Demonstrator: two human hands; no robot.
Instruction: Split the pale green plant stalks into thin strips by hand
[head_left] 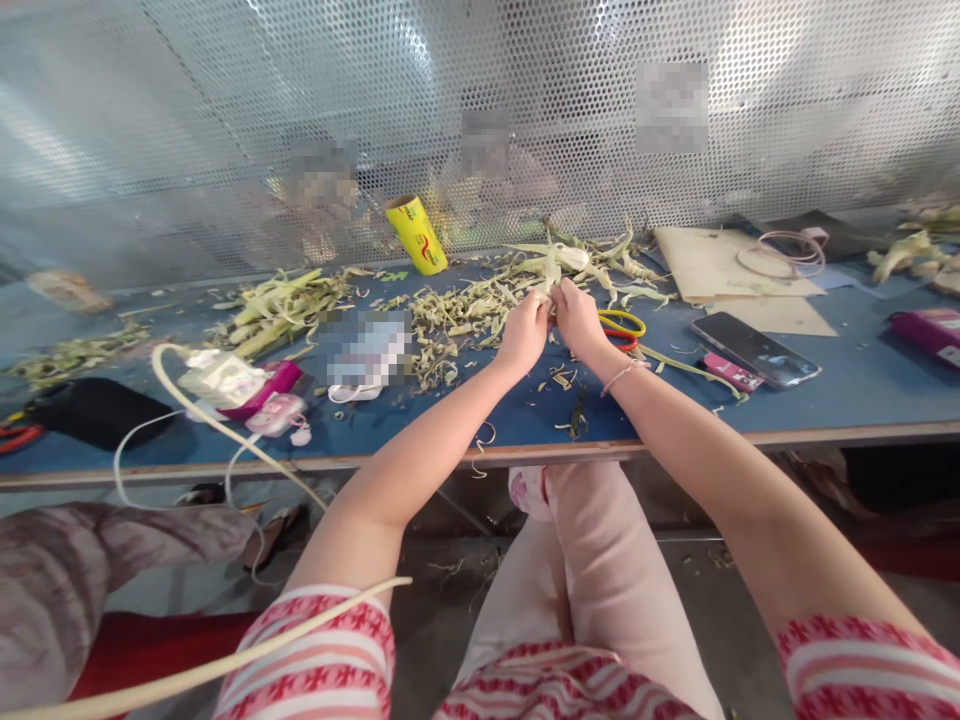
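A perforated metal panel (525,60) stands along the far side of a blue table (525,420). Across the tabletop's middle spreads a loose heap of pale green plant trimmings (465,310). To its right, flat beige sheets (697,265) lie with a coiled cable (780,255) on top; to its left is a bundle of thicker stalks (289,310). A black pouch (105,412) lies near the left end, and a dark phone (756,349) rests nearer the right. A yellow tube (418,235) leans upright behind the heap. The left hand (525,325) and right hand (579,315) meet just beside the trimmings, fingertips close together, each pinching one leafy plant piece (553,265) that sticks up between them. Next to the right hand lies a tool with yellow and red loop handles (627,332), its other end hidden.
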